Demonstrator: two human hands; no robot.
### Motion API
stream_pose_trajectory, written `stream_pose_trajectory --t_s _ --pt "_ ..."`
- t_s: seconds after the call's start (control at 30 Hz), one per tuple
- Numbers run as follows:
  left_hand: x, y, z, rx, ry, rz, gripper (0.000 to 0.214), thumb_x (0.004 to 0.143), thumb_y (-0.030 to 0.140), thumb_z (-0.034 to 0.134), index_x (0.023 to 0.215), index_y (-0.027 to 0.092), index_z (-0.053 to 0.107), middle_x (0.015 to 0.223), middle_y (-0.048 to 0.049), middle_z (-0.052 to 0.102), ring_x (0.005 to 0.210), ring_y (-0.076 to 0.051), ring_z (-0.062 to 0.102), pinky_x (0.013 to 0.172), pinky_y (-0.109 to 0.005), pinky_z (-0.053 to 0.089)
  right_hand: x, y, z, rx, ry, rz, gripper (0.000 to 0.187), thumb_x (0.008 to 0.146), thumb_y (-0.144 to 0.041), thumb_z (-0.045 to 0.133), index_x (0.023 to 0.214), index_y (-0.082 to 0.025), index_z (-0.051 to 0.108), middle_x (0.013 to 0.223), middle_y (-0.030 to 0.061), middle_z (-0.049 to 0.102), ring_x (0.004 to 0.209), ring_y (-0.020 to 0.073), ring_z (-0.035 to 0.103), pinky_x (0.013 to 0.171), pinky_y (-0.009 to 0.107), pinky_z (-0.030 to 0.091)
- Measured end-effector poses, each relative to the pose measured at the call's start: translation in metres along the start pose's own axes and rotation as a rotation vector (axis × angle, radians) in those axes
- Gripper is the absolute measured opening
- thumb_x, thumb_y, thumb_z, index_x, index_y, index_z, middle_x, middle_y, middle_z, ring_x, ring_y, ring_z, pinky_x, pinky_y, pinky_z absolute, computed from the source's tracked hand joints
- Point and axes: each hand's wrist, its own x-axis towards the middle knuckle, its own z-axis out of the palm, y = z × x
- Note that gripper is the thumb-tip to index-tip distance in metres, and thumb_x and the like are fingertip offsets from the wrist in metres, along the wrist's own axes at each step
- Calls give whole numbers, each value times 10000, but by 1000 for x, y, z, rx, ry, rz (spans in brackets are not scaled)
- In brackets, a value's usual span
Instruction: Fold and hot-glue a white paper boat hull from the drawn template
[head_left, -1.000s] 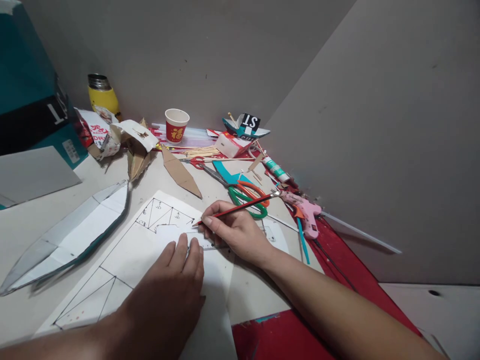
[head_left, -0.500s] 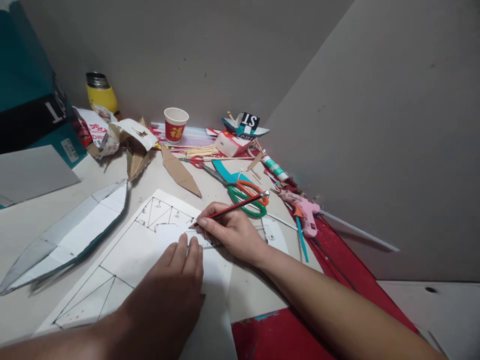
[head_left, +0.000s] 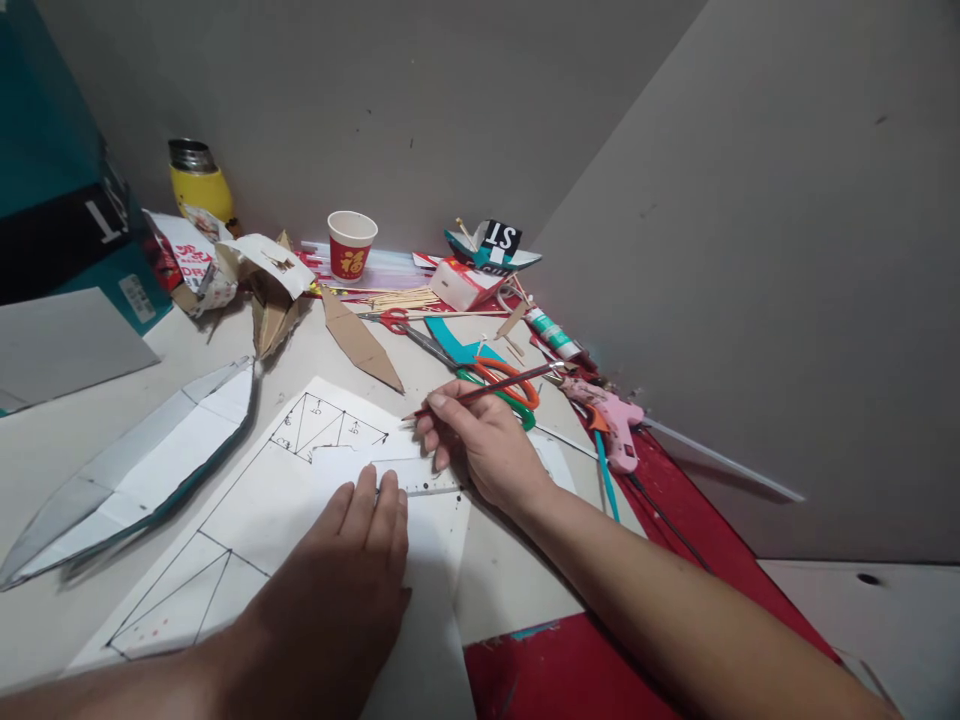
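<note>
My right hand point(head_left: 484, 440) is closed around a dark red pencil point(head_left: 495, 388), its tip raised a little above the paper's upper right part. Flat on the sheet, my left hand point(head_left: 345, 570) presses with fingers stretched out over the left end of a clear ruler point(head_left: 431, 475). Part of the ruler is hidden beneath my hands. The white paper point(head_left: 247, 490) carries lines, triangles and small handwritten labels in dark ink. Just beyond my right hand lie scissors with orange and green handles point(head_left: 517, 382).
To the left is a boat-shaped cardboard piece point(head_left: 150, 465). A brown cardboard cutout point(head_left: 360, 338), a red paper cup point(head_left: 352, 245), wooden sticks point(head_left: 397, 299) and a yellow bottle point(head_left: 201, 190) stand or lie farther back. A pink glue gun point(head_left: 615, 425) rests at the right.
My right hand has moved right and lifted the pencil tip off the paper, uncovering more of the ruler. My left hand stays in place.
</note>
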Motion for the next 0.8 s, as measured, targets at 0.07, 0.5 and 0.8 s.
stream_pose_trajectory --t_s 0.07,0.5,0.8 --pt "1 -1 0 -7 -5 -14 510 872 345 532 1239 2 622 1292 -250 593 1173 -388 582 910 -456 489 0 0 0 -5 10 -9 256 793 -406 689 799 -179 572 634 -16 632 484 92 549 366 162 438" --pt "0 -1 -7 -125 -181 -105 541 915 370 482 1342 43 538 1400 -238 477 1260 -460 467 928 -569 508 -16 -47 -23 -1272 -485 -376 212 826 -261 649 1013 -175 598 961 84 666 864 230 607 746 343 473" --pt "0 1 -7 -131 -209 -106 564 928 382 457 1367 31 503 1438 -248 421 1278 -486 428 931 -603 492 -21 -55 -28 -1457 -674 -357 229 822 -160 627 1015 -195 508 1020 69 619 898 217 558 741 316 435"
